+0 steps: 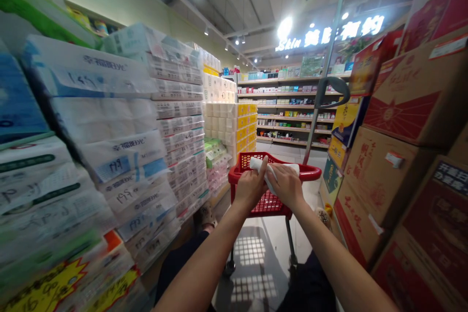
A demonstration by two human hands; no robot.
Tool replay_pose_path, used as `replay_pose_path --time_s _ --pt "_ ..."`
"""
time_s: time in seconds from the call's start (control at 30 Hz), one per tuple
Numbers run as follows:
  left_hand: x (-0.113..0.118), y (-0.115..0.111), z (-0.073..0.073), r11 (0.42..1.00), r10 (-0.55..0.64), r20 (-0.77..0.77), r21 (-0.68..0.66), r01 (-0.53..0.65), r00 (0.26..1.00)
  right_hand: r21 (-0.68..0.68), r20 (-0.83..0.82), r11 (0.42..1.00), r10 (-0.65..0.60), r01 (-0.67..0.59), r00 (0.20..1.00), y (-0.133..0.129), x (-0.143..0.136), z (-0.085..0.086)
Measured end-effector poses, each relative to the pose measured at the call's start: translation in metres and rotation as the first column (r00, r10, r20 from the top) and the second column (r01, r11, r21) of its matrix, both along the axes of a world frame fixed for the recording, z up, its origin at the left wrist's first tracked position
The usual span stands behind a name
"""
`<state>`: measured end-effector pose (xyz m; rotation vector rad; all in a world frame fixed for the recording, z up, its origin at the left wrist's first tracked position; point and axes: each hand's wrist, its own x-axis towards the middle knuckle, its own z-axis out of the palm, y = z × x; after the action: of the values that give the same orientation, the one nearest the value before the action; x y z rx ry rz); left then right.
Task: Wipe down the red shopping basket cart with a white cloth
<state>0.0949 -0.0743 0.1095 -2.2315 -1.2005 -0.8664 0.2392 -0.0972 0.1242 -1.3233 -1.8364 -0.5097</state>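
Note:
A red plastic shopping cart stands right in front of me, its handle bar crossing between my arms. A white cloth or tissue lies over the middle of that bar. My left hand is closed at the bar with the cloth under its fingers, and one finger points up. Beside it, my right hand is bent over the cloth, fingers together and pressing it to the bar. The hands nearly touch. The palms and the cloth's underside are hidden.
Tall stacks of wrapped tissue packs line the left. Cardboard cartons are piled on the right. A metal pole with a grey loop rises behind the cart. Stocked shelves stand at the back, beyond the tiled floor.

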Motion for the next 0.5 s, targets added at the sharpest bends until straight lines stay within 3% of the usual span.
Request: replay_pose_path --time_s 0.17,0.33,0.5 --pt "-0.006 0.014 0.018 0.982 -0.104 -0.062 -0.163 0.092 0.993 -0.039 0.000 0.999 0.004 -0.004 1.000 0.024 0.013 0.002" --pt "-0.053 0.048 0.039 0.944 -0.207 -0.052 -0.271 0.186 0.977 -0.043 0.003 0.998 0.055 -0.054 0.999 0.043 0.029 -0.004" --pt "-0.091 0.076 0.024 0.839 -0.388 0.039 -0.399 0.370 0.921 -0.046 -0.001 0.994 0.095 -0.095 0.995 0.052 0.043 -0.004"
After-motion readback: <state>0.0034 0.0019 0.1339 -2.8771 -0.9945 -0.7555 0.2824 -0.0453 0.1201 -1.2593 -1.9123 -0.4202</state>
